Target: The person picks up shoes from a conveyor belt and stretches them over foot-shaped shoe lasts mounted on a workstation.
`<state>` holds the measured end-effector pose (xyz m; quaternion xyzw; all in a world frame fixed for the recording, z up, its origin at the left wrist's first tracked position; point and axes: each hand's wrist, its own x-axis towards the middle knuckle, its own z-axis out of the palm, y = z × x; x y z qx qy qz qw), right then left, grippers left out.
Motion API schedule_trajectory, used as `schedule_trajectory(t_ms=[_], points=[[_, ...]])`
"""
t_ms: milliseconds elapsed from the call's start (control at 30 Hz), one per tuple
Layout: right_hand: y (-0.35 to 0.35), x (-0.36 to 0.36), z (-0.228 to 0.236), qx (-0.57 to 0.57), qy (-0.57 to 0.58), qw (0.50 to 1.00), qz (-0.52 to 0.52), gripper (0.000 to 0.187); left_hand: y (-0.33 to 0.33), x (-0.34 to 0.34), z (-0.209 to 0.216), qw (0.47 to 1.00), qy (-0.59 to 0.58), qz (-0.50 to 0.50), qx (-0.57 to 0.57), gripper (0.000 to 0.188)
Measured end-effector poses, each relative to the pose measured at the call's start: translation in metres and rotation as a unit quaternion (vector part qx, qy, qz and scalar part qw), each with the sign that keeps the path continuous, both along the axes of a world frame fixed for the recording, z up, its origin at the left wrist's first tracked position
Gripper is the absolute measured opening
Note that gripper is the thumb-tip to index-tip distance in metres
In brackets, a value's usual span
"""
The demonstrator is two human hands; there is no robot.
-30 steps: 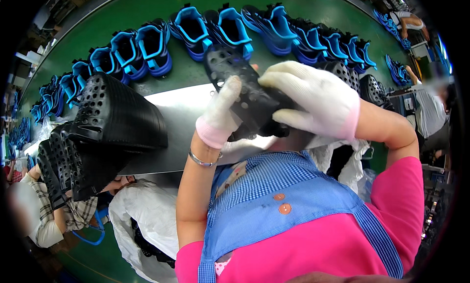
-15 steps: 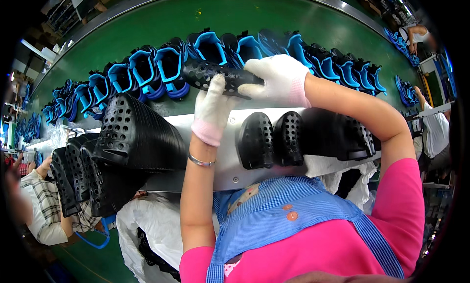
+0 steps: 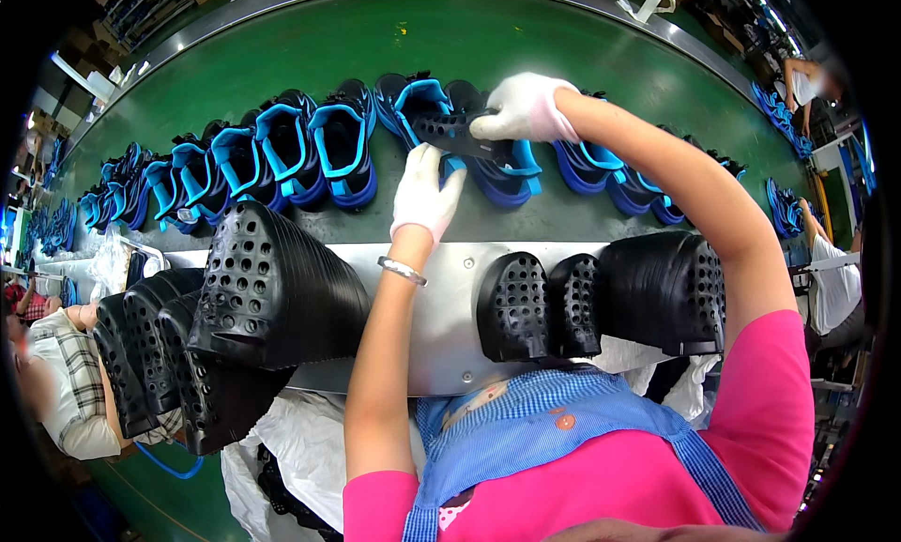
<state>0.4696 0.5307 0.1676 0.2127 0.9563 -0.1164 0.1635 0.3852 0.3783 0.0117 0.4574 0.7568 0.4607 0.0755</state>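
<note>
My right hand (image 3: 527,108), in a white glove, grips a black insole dotted with round holes (image 3: 449,129), which lies tilted over the mouth of a black shoe with bright blue lining (image 3: 419,95). My left hand (image 3: 427,193), gloved too, is closed at that shoe's heel, thumb and fingers on either side of it. Beside the held shoe stands another blue-lined shoe (image 3: 511,178), partly under the insole. Nearer to me, stacked black insoles (image 3: 282,289) rest on a metal shelf (image 3: 436,321), left of my left forearm.
Rows of blue-lined shoes (image 3: 277,134) extend both ways along the green belt (image 3: 319,49). More insole stacks (image 3: 514,303) stand right on the shelf, others (image 3: 131,354) at its left end. White bags (image 3: 300,439) hang below. Co-workers (image 3: 70,382) are at both sides.
The insole has gone from between both hands to the right hand alone, over the shoe. My left hand has let go of it and moved to the heel. The view has shifted slightly.
</note>
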Motion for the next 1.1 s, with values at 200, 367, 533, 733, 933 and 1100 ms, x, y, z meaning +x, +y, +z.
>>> schedule_trajectory(t_ms=[200, 367, 533, 733, 933, 1100], points=[[-0.002, -0.053, -0.007, 0.026, -0.003, 0.999, -0.034, 0.05, 0.02, -0.014, 0.006, 0.993, 0.027, -0.015, -0.118, 0.038], [-0.009, -0.083, -0.064, 0.055, 0.036, 0.996, -0.052, 0.04, 0.047, -0.036, 0.02, 0.926, -0.035, -0.082, -0.368, 0.045], [-0.011, -0.112, -0.104, 0.033, 0.022, 0.994, -0.104, 0.027, 0.061, -0.045, 0.026, 0.848, -0.059, -0.123, -0.512, 0.057], [0.0, -0.131, -0.119, -0.047, -0.04, 0.986, -0.153, 0.031, 0.066, -0.043, 0.022, 0.868, -0.019, -0.123, -0.48, 0.038], [0.006, -0.128, -0.139, -0.048, 0.074, 0.987, -0.136, 0.029, 0.073, -0.045, 0.008, 0.854, -0.039, -0.087, -0.511, 0.043], [-0.013, -0.085, -0.097, -0.006, 0.1, 0.995, -0.031, 0.036, 0.06, -0.041, 0.019, 0.862, 0.02, -0.073, -0.501, 0.042]])
